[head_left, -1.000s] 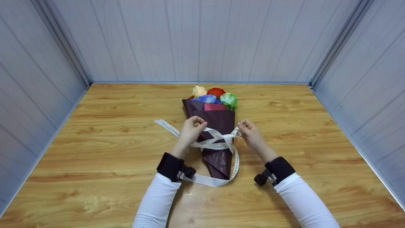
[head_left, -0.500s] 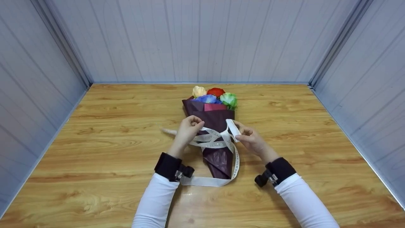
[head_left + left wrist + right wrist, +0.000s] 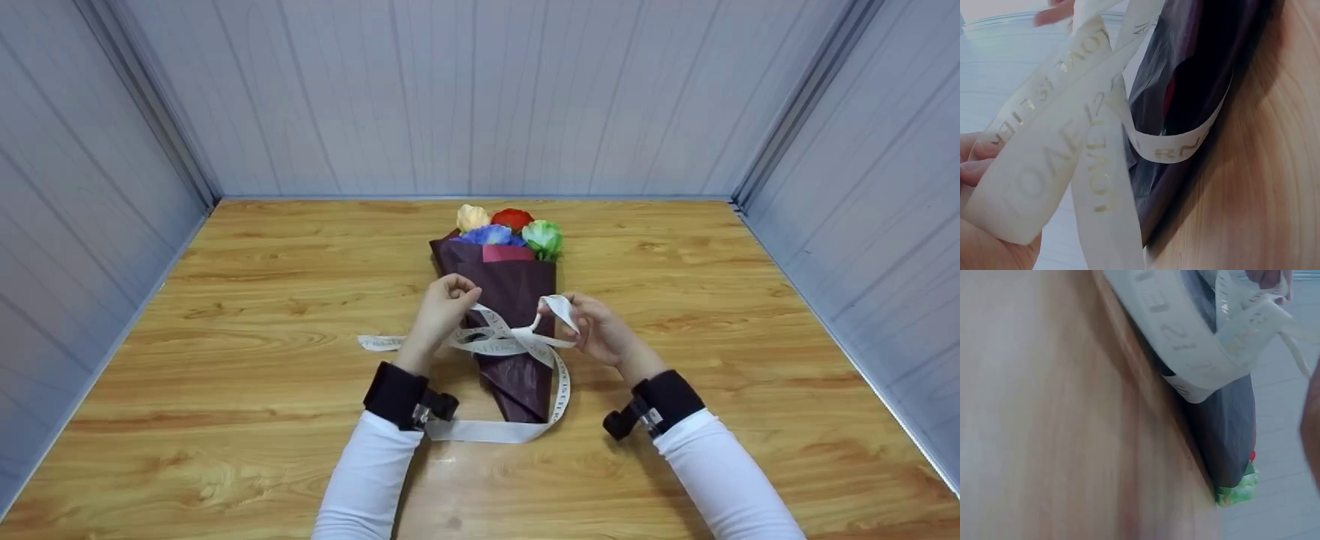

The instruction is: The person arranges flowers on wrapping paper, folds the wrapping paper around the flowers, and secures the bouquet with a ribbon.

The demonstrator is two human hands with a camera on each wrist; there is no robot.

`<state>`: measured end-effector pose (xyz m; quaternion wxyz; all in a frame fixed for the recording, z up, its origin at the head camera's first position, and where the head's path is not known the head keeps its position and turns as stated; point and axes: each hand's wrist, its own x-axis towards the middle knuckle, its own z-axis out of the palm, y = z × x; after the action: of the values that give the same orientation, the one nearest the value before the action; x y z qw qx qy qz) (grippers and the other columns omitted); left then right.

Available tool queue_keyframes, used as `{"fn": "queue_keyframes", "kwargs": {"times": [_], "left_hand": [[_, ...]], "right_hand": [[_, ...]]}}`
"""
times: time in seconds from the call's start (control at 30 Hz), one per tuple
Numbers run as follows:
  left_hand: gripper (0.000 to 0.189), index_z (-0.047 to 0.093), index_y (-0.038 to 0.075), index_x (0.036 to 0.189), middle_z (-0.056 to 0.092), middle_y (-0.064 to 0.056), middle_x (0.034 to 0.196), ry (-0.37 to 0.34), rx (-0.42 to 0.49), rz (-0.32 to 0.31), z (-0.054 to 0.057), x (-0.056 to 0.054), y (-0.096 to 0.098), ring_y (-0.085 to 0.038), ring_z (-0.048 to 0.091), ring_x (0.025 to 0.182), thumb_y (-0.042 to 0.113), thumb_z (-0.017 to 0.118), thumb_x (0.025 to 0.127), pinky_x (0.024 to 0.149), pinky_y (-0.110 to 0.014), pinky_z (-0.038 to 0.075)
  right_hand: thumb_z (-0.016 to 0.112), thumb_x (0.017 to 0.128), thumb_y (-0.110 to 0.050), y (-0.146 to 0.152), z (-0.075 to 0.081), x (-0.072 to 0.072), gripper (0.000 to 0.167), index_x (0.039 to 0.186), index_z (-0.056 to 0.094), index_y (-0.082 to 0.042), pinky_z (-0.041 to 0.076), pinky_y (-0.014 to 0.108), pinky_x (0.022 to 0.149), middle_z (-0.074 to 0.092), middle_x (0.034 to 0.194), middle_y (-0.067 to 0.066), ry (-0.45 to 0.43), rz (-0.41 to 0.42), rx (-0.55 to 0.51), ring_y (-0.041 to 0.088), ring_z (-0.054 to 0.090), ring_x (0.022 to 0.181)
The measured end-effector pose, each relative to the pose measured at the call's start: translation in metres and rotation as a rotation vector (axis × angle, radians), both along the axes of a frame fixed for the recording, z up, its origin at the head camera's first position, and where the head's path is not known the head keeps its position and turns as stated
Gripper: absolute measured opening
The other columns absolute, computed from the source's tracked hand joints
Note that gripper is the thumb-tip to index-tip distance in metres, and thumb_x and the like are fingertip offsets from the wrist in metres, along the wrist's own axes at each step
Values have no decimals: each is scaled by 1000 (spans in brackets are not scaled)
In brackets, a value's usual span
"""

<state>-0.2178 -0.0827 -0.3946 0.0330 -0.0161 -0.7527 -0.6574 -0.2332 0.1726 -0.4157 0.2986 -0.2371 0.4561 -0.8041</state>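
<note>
A flower bouquet [image 3: 517,289] in dark purple wrapping lies in the middle of the table, its blossoms pointing away from me. White ribbon [image 3: 495,345] with gold lettering circles the wrapping and is knotted or crossed on its front. My left hand [image 3: 442,311] pinches a ribbon loop at the bouquet's left side; the left wrist view shows this ribbon [image 3: 1044,169] between thumb and fingers. Right of the knot, my right hand [image 3: 604,334] holds another stretch of ribbon, which bends over its fingers. The right wrist view shows only an edge of that hand [image 3: 1311,427].
One ribbon tail [image 3: 379,343] sticks out left of my left wrist. Another tail [image 3: 487,431] curves round the bouquet's lower end on the wooden table [image 3: 240,337]. Pale panel walls [image 3: 450,97] stand at the back and both sides.
My right hand has turned and spread its ribbon from a pinched tip into a wider loop. The left hand has shifted slightly left. The left tail's end has swung down towards me.
</note>
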Motion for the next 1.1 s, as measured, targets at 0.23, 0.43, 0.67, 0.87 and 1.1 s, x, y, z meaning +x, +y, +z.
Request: {"fn": "queue_keyframes", "kwargs": {"times": [0.23, 0.43, 0.67, 0.87, 1.1], "left_hand": [[7, 59, -3, 89, 40, 7, 55, 33, 18, -19, 3, 2, -5, -4, 34, 50, 3, 62, 87, 48, -17, 26], [14, 59, -5, 99, 54, 7, 63, 84, 46, -102, 6, 0, -9, -8, 48, 62, 2, 63, 87, 56, -18, 35], [13, 59, -5, 96, 55, 8, 62, 55, 20, -44, 7, -1, -22, -6, 46, 59, 0, 65, 85, 58, -20, 34], [13, 61, -6, 96, 52, 9, 59, 31, -23, 3, 8, -1, -32, -4, 42, 57, 1, 65, 85, 59, -20, 33], [12, 60, -6, 96, 54, 9, 61, -7, -23, 28, 12, 1, -38, -5, 44, 60, 2, 63, 86, 60, -21, 33]], "right_hand": [[42, 101, -20, -4, -1, 2, 39, 71, 64, -10, 26, 13, 38, 52, 51, -9, -35, -31, 558, -2, 33, 36], [38, 101, -11, -8, -2, 4, 38, 72, 64, -13, 39, 12, 48, 58, 62, -6, -78, -138, 381, 1, 47, 49], [24, 103, -11, -4, 1, 0, 46, 71, 57, -11, 42, 16, 58, 54, 66, -4, -244, -398, 68, 5, 48, 59], [25, 104, -16, -1, 1, -1, 46, 69, 55, -9, 40, 17, 58, 52, 68, -3, -330, -537, -101, 5, 43, 58], [26, 104, -15, 8, 0, 0, 50, 69, 59, -4, 48, 18, 64, 62, 78, 2, -339, -552, -288, 9, 56, 64]]}}
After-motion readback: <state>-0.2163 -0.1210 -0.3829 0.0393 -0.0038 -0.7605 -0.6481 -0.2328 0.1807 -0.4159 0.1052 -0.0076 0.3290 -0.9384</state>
